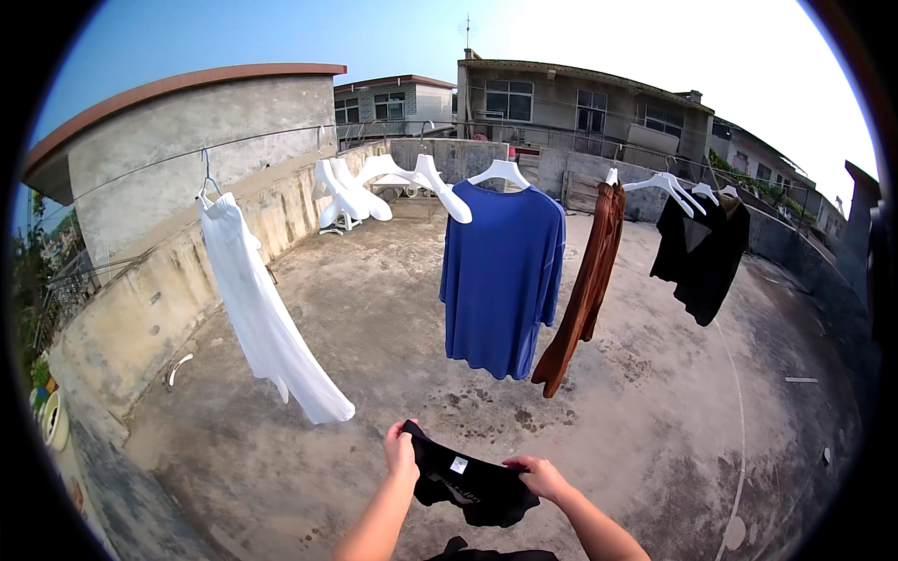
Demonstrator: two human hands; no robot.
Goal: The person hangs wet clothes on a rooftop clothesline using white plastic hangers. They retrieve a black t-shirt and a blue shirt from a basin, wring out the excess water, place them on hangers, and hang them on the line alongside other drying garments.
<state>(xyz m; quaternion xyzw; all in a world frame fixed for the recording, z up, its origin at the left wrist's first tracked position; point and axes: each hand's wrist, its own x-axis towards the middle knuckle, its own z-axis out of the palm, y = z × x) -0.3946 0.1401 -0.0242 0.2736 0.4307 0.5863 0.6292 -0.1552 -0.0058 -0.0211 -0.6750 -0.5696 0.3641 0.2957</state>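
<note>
A black garment [480, 486] with a small white label near its upper edge is stretched between my two hands, low in the head view. My left hand [400, 453] is closed on its upper left corner, fingers wrapped over the cloth. At the opposite end my right hand [540, 476] pinches the edge. The cloth sags a little in the middle. Beyond it, on a line, hang a blue shirt [500, 280] on a white hanger [503, 173], a long white garment [262, 309] at the left, and a brown garment [589, 285] to the right of the shirt.
Several bare white hangers [383, 178] cluster on the line left of the blue shirt. Black clothes [706, 252] hang farther right. A low concrete wall [150, 299] bounds the rooftop floor [374, 318]. A broken white hanger piece [180, 366] lies near the wall.
</note>
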